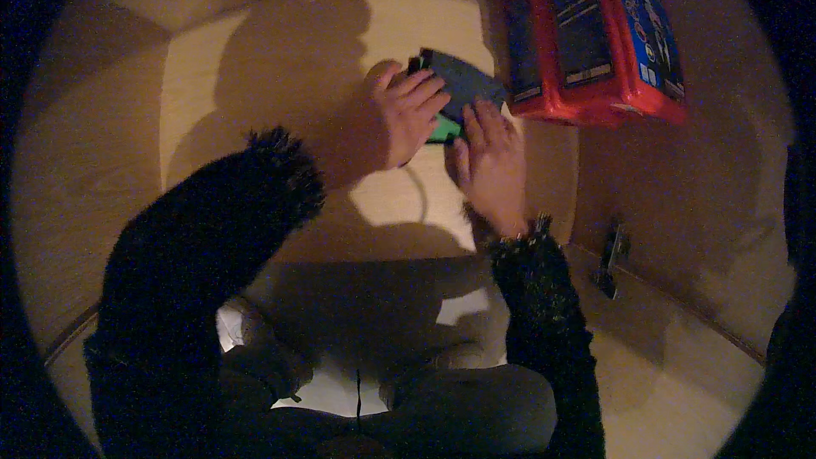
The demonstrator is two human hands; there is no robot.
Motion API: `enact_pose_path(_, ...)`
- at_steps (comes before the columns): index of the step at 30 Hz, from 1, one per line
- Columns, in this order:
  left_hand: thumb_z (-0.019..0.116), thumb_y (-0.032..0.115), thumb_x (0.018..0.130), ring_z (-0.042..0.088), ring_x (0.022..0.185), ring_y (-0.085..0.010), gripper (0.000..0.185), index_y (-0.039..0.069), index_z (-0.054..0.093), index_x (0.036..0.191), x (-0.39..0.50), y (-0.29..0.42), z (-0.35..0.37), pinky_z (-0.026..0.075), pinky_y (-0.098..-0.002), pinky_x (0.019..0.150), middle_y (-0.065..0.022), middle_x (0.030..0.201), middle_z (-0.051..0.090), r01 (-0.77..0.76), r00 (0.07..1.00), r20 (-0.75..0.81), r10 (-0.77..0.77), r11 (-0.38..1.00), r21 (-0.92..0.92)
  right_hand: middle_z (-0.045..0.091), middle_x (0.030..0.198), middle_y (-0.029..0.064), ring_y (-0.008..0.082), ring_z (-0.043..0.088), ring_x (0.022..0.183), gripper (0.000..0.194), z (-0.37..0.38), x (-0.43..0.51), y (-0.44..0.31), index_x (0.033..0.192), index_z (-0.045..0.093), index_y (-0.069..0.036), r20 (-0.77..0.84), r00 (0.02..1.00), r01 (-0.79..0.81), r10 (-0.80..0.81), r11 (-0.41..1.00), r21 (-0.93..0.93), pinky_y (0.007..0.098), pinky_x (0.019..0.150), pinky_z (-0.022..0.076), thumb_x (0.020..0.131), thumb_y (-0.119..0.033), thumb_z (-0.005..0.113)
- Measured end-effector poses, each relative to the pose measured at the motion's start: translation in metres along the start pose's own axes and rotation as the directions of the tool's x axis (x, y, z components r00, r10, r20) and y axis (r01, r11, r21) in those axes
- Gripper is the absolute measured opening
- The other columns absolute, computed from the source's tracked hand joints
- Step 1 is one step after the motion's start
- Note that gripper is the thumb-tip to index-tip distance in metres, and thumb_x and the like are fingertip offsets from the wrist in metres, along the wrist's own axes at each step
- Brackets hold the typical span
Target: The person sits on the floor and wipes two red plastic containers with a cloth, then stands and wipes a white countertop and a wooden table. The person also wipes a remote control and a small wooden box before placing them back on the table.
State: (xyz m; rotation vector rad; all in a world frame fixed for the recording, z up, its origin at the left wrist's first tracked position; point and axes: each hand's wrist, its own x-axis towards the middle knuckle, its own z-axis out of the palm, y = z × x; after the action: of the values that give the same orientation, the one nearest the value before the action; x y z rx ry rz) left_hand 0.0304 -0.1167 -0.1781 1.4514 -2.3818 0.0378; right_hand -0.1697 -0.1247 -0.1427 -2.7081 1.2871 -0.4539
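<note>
A dark blue-grey flat item [468, 80], perhaps a folder or case, is held at an angle above the wooden surface [408, 204]. Bright green [445, 131] shows at its lower edge, between my hands. My left hand [413, 111] has its fingers laid over the item's left side. At the lower right, my right hand [492, 153] grips it with the fingertips on the dark face and the thumb near the green part. The fingers cover much of the item, and dim light hides its details.
Close to the right of my hands stands a red-framed package [586, 44] with dark blue printed panels. Wooden side walls enclose the surface, and a metal fitting [612, 261] sits on the right one. My legs [408, 408] are below the front edge.
</note>
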Motion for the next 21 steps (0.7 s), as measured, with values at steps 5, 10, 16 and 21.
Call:
enact_pose_path(5,0.051,0.032,0.087,0.043,0.132,-0.0241,0.042,0.016,0.058,0.126,0.015,-0.003,0.006,0.018,-0.0497,0.112,-0.0077,0.139,0.051,0.037,0.999,-0.006,-0.037,0.984,0.174,0.047,0.138,0.0244,0.0397,0.045,0.128,0.043,-0.001,0.02,0.015,0.128,0.052,0.005,0.004,1.0,-0.014,0.014,0.999,0.04,0.0475,0.109,0.0326,0.093,-0.019,0.049)
enact_pose_path(10,0.05,0.032,0.087,0.041,0.132,-0.0265,0.041,0.014,0.056,0.124,-0.017,0.028,-0.004,0.022,-0.049,0.11,-0.0065,0.138,0.051,-0.017,0.987,0.163,-0.005,0.991,0.13,0.048,0.135,0.0279,0.0442,0.045,0.126,0.043,-0.015,-0.012,-0.015,0.122,0.054,0.008,0.072,0.997,-0.028,0.021,0.994,0.102,0.0491,0.109,0.0341,0.089,-0.02,0.054)
enact_pose_path(16,0.049,0.033,0.09,0.043,0.13,-0.0275,0.039,0.014,0.056,0.124,0.016,-0.008,0.02,0.028,-0.0489,0.107,-0.0074,0.137,0.051,0.117,0.972,-0.027,-0.235,0.575,-0.81,0.051,0.132,0.0277,0.0421,0.047,0.125,0.043,-0.004,0.023,0.006,0.123,0.053,0.007,-0.001,1.0,-0.013,0.013,0.998,0.068,0.0467,0.109,0.0348,0.09,-0.021,0.053)
enact_pose_path(21,0.053,0.028,0.088,0.05,0.124,-0.0262,0.039,0.012,0.057,0.123,0.032,-0.041,-0.009,0.029,-0.0479,0.106,-0.0068,0.132,0.055,-0.002,0.998,-0.062,0.011,0.989,0.146,0.048,0.135,0.0285,0.0436,0.043,0.129,0.045,0.004,0.057,0.015,0.126,0.052,0.007,-0.003,1.0,0.003,-0.003,0.997,0.083,0.0477,0.11,0.033,0.092,-0.023,0.05)
